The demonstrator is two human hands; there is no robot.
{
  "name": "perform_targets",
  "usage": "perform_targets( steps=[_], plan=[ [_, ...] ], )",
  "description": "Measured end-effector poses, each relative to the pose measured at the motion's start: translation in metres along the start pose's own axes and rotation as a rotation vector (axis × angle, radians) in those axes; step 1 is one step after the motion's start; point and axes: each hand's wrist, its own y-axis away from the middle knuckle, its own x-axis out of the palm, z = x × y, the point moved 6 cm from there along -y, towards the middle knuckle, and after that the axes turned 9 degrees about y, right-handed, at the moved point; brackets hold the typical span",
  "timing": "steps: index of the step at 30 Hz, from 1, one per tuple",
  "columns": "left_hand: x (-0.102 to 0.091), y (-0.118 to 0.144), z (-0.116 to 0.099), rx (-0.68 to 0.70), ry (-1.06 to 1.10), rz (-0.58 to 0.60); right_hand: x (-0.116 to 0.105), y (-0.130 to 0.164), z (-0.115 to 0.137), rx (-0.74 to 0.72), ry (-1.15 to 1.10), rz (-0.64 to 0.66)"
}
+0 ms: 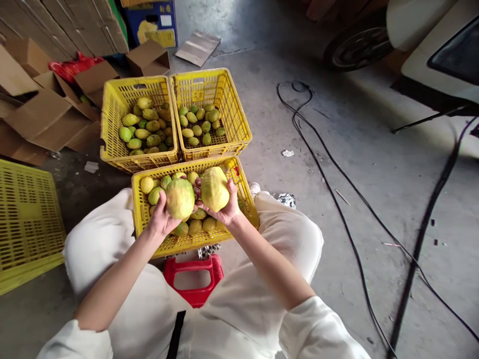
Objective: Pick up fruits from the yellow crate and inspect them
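"green-yellow round fruit point(180, 198)?"
"left hand point(160, 217) grips it, right hand point(230, 210) a pale-yellow ridged fruit point(215, 188), fingers cupping them, over the near yellow plastic crate point(175, 246), between side edges."
"step?"
"perhaps comparing; next needs steady grips."

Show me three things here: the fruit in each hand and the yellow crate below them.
Greener fruit point(180, 198) in left hand point(161, 219): head view, camera-facing side.
Yellower fruit point(214, 189) in right hand point(229, 209): head view, camera-facing side.
Yellow crate point(194, 243): head view, near rim.

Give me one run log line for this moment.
left hand: holds greenish fruit | right hand: holds yellow fruit | below: crate
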Motion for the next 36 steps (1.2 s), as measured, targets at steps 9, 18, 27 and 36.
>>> perform_targets(
  steps=[9, 18, 27, 36],
  plan=[
    [0.005, 0.003, -0.001, -0.022, 0.048, -0.022, 0.016, 0.012, 0.007, 0.031, -0.036, 0.014],
    [0.010, 0.007, 0.000, -0.058, 0.135, 0.115, 0.024, 0.013, 0.007, -0.075, -0.003, 0.162],
    [0.012, 0.006, 0.001, -0.085, 0.173, 0.142, 0.015, 0.008, -0.001, -0.027, 0.067, 0.161],
    [0.011, 0.006, 0.001, -0.073, 0.154, 0.135, 0.016, 0.010, -0.002, 0.049, 0.016, 0.152]
  ],
)
